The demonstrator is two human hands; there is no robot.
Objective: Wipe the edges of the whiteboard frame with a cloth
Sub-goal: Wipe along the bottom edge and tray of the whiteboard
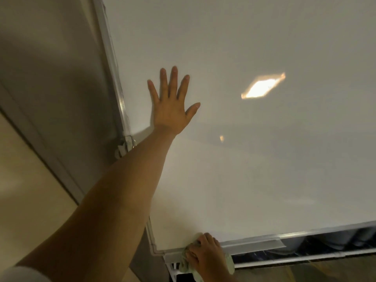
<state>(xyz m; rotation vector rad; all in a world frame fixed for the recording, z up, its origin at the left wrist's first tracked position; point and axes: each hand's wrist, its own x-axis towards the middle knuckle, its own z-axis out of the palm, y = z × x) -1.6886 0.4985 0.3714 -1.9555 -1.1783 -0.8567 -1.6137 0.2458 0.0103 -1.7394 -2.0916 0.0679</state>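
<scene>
A large whiteboard [254, 159] with a silver metal frame [114, 64] fills most of the head view. My left hand [172, 102] lies flat on the board with fingers spread, close to the left frame edge. My right hand [205, 255] presses a pale green cloth [228, 263] onto the bottom frame edge, near the lower left corner. Most of the cloth is hidden under the hand.
A grey marker tray [256, 244] runs along the bottom frame to the right of my right hand. A metal bracket [125, 145] sits on the left frame. A grey wall panel [50, 88] and beige floor lie to the left.
</scene>
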